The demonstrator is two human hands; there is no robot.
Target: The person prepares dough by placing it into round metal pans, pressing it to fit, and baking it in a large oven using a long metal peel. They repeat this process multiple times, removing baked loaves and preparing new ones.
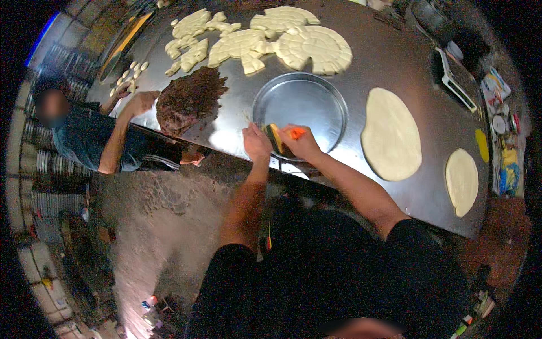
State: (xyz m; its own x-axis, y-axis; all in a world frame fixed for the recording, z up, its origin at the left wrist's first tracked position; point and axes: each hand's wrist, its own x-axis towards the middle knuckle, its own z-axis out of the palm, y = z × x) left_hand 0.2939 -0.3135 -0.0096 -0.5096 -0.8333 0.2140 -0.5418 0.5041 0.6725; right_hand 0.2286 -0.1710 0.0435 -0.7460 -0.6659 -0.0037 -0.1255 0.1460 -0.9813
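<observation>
A round metal baking pan [302, 99] lies on the steel worktable in front of me. My right hand [302, 144] grips a brush-like tool [276, 137] with a yellow and dark head, held over the pan's near left part. Something orange, perhaps its handle, shows between the fingers. At the pan's left near edge is my left hand [257, 143], fingers bent; whether it pinches the rim or something thin is too blurred to tell. Right of the pan lies a large rolled-out dough sheet [391, 135], and farther right a smaller oval one [462, 182].
Scored dough rounds and cut pieces [313, 48] spread along the table's [372, 51] far side. Left of the pan is a dark brown mound [190, 99]. A co-worker [84, 140] stands at the left, handling small dough pieces [127, 78]. A white-framed appliance [457, 78] sits far right.
</observation>
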